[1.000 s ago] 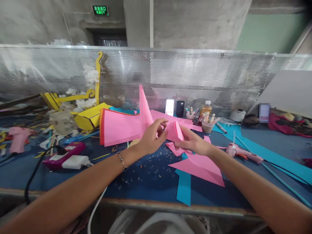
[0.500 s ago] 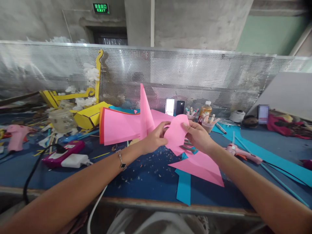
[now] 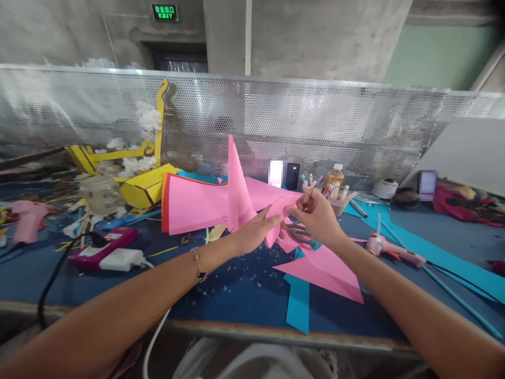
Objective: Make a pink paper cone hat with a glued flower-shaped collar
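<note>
Between my two hands is a rounded piece of pink paper (image 3: pixel 275 210), now curved and seen more edge-on. My left hand (image 3: pixel 258 230) grips its lower left side, thumb on the near face. My right hand (image 3: pixel 315 215) pinches the right edge with bent fingers. Just below lie scissors (image 3: pixel 300 231), partly hidden by the right hand, on pink paper scraps (image 3: pixel 325 271). A tall folded pink paper cone (image 3: pixel 238 189) stands left of the hands, beside large pink sheets (image 3: pixel 197 205) layered over red and orange ones.
A pink glue gun (image 3: pixel 394 251) lies at right near blue paper strips (image 3: pixel 445 268); another glue gun (image 3: pixel 29 218) is at far left. A purple power strip (image 3: pixel 104 247) sits left of my arm. Behind stand a bottle (image 3: pixel 334 176), a phone (image 3: pixel 292 176) and yellow cardboard pieces (image 3: pixel 148 187).
The pink paper has turned from facing me to nearly edge-on and curved. My right fingers have curled at its edge, and my left hand has shifted slightly right. More of the scissors shows.
</note>
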A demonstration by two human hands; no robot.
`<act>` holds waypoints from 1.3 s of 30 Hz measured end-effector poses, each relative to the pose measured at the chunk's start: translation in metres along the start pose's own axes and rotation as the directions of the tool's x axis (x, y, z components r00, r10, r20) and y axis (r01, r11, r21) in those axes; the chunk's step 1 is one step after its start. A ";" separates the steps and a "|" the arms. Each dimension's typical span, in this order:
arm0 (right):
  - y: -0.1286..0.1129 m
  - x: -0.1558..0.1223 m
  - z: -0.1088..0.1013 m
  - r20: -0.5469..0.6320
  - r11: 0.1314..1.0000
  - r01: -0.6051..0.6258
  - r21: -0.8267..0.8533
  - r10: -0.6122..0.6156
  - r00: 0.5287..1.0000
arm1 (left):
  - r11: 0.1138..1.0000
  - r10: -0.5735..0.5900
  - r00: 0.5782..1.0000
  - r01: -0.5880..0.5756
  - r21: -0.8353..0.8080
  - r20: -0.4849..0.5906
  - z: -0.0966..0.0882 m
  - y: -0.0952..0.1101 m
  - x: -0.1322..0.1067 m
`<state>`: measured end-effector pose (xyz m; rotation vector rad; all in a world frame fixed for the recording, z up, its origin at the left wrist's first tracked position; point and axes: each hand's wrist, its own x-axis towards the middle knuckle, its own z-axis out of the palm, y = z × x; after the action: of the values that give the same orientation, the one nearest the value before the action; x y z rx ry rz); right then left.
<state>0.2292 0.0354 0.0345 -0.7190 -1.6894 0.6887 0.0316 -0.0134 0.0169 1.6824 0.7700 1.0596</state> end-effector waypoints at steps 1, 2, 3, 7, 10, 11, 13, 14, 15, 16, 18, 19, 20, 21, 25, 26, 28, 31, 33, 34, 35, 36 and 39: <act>0.000 0.001 -0.002 0.021 0.998 0.007 -0.068 -0.005 1.000 | 0.994 0.042 0.999 -0.041 0.101 -0.006 0.002 0.002 -0.001; -0.001 0.001 -0.004 0.068 0.994 0.009 -0.107 -0.001 0.998 | 0.978 0.089 0.996 -0.087 0.187 0.000 0.004 0.003 -0.003; -0.003 0.000 -0.005 0.133 0.993 0.010 -0.115 0.006 0.991 | 0.955 0.140 0.990 -0.137 0.263 0.005 0.006 0.004 -0.004; -0.013 -0.007 -0.003 0.379 1.000 0.005 0.012 -0.009 0.926 | 0.825 0.301 0.954 -0.263 0.500 0.004 0.005 0.002 -0.006; -0.016 -0.011 0.003 0.406 1.000 -0.001 0.019 -0.007 0.914 | 0.746 0.353 0.935 -0.303 0.593 0.034 0.000 -0.001 -0.006; -0.015 -0.012 0.004 0.402 1.000 -0.004 0.010 0.000 0.916 | 0.722 0.368 0.929 -0.317 0.616 0.046 -0.001 -0.001 -0.006; -0.014 -0.012 0.004 0.395 1.000 -0.003 -0.008 0.006 0.919 | 0.682 0.388 0.919 -0.339 0.648 0.072 0.000 0.001 -0.006; -0.013 -0.012 0.004 0.392 1.000 0.001 -0.009 0.003 0.920 | 0.674 0.393 0.916 -0.343 0.654 0.076 0.002 0.002 -0.006; -0.013 -0.012 0.003 0.388 1.000 0.007 -0.007 -0.003 0.922 | 0.674 0.397 0.915 -0.341 0.656 0.068 0.003 0.003 -0.007; -0.013 -0.013 0.002 0.386 1.000 0.013 -0.003 -0.011 0.922 | 0.679 0.400 0.915 -0.335 0.653 0.054 0.005 0.005 -0.008; -0.014 -0.013 0.001 0.386 1.000 0.024 0.006 -0.024 0.922 | 0.697 0.403 0.915 -0.320 0.641 0.018 0.008 0.006 -0.009; -0.015 -0.013 0.001 0.394 1.000 0.021 0.007 -0.022 0.919 | 0.705 0.405 0.914 -0.317 0.634 0.007 0.009 0.006 -0.009; -0.016 -0.014 0.002 0.406 1.000 0.013 0.007 -0.015 0.914 | 0.710 0.407 0.913 -0.321 0.627 0.007 0.009 0.006 -0.009; -0.017 -0.014 0.002 0.416 1.000 0.006 0.004 -0.007 0.909 | 0.712 0.410 0.912 -0.329 0.620 0.014 0.009 0.006 -0.009; -0.018 -0.015 0.004 0.414 1.000 0.014 -0.008 -0.010 0.910 | 0.725 0.407 0.914 -0.323 0.608 0.001 0.006 0.004 -0.008; -0.019 -0.015 0.004 0.410 1.000 0.019 0.001 -0.017 0.912 | 0.735 0.404 0.915 -0.317 0.599 -0.011 0.005 0.003 -0.008; -0.019 -0.015 0.003 0.411 0.999 0.015 0.035 -0.028 0.911 | 0.757 0.408 0.913 -0.325 0.566 -0.022 0.004 0.004 -0.008; -0.019 -0.014 0.001 0.413 0.997 0.007 0.076 -0.038 0.910 | 0.783 0.426 0.904 -0.362 0.506 -0.012 0.002 0.005 -0.008; -0.018 -0.013 -0.001 0.424 0.997 0.010 0.074 -0.041 0.905 | 0.809 0.415 0.909 -0.355 0.469 -0.027 0.002 0.007 -0.007; -0.018 -0.013 -0.002 0.428 0.997 0.013 0.073 -0.043 0.903 | 0.829 0.399 0.916 -0.342 0.442 -0.040 0.001 0.008 -0.007; -0.018 -0.012 -0.003 0.427 0.997 0.018 0.070 -0.047 0.903 | 0.854 0.379 0.924 -0.327 0.405 -0.052 0.001 0.009 -0.006; -0.018 -0.012 -0.004 0.420 0.997 0.026 0.067 -0.052 0.906 | 0.878 0.359 0.931 -0.316 0.359 -0.060 0.000 0.009 -0.006; -0.019 -0.008 -0.008 0.360 0.996 0.089 0.016 -0.089 0.929 | 0.924 0.327 0.940 -0.297 0.240 -0.094 -0.004 0.010 -0.002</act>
<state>0.2362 0.0174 0.0457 -0.5326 -2.0445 0.7914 0.0271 -0.0173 0.0265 1.9893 0.7412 1.3589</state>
